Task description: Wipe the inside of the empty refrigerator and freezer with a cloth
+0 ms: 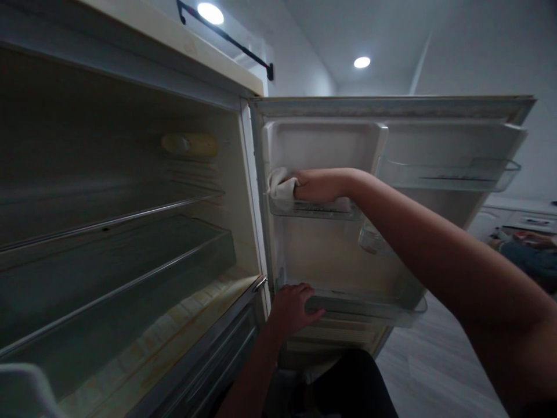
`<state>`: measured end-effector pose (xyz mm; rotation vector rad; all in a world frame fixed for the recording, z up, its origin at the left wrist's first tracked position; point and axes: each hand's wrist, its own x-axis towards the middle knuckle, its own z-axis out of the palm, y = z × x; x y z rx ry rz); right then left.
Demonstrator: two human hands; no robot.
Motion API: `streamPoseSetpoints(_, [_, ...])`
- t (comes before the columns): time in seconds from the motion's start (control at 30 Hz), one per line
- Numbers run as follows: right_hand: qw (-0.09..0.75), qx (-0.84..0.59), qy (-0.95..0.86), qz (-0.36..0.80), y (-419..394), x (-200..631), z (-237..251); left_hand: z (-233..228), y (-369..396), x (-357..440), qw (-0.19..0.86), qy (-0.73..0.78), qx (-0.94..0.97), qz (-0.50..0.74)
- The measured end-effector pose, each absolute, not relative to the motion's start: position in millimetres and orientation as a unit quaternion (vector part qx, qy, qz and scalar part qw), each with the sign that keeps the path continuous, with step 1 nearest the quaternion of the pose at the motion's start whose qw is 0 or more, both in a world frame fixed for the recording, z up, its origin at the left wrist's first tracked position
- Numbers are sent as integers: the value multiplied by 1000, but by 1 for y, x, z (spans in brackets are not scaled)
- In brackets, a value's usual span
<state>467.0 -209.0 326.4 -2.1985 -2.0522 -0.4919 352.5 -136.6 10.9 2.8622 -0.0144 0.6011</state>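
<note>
White, crumpled soft cloth (pixel 282 188) is bunched in my R hand (pixel 313 186): fingers curled round it, cloth bulging out past them on the hinge side. Loc: L end of the small clear plastic door bin (pixel 322 214), approx. mid-height on the off-white fridge door (pixel 322 249). Bin's see-through front wall covers the lower part of cloth + hand. Bare R forearm (pixel 404 226) comes in from R side of view, slanting across the door.

L hand (pixel 292 307) is lower down, fingers slightly bent, thumb spread away from them, at hinge-side end of the long clear plastic bottom bin (pixel 369 310); touching it or just above, can't tell. Hands well apart, R above L.

Door's wide open. Also on it: shallow clear plastic upper bin (pixel 452 176) at R, plus a small clear plastic holder (pixel 371 239) next to my forearm, partly hidden.

Fridge interior to L: yellowish oblong cover (pixel 189 144) high on side wall, clear shelf w/ shiny front trim (pixel 113 222) below, yellow-brown stains (pixel 191 305) along the bottom.

Misc.: black rod (pixel 226 38) above fridge, 2 round white ceiling lights (pixel 361 62), grey wood-look floor (pixel 435 360) at lower R, my black-clad leg (pixel 354 383) btm centre.
</note>
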Motion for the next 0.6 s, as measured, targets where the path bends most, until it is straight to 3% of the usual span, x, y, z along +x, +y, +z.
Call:
streamPoseSetpoints(0.13, [30,-726,-683,-77,-228,456,325,9,-131,350,111,-22,972,206])
streamPoseSetpoints(0.27, [5,-740,-649,-176,-263,450,314,10,-130,348,110,-31,974,196])
streamPoseSetpoints(0.4, [17,-659,-677,-326,-283,433,270,12,-134,349,111,-25,973,200])
streamPoseSetpoints(0.6, [4,-629,-691,-356,-257,449,181,12,-140,357,88,-15,973,212])
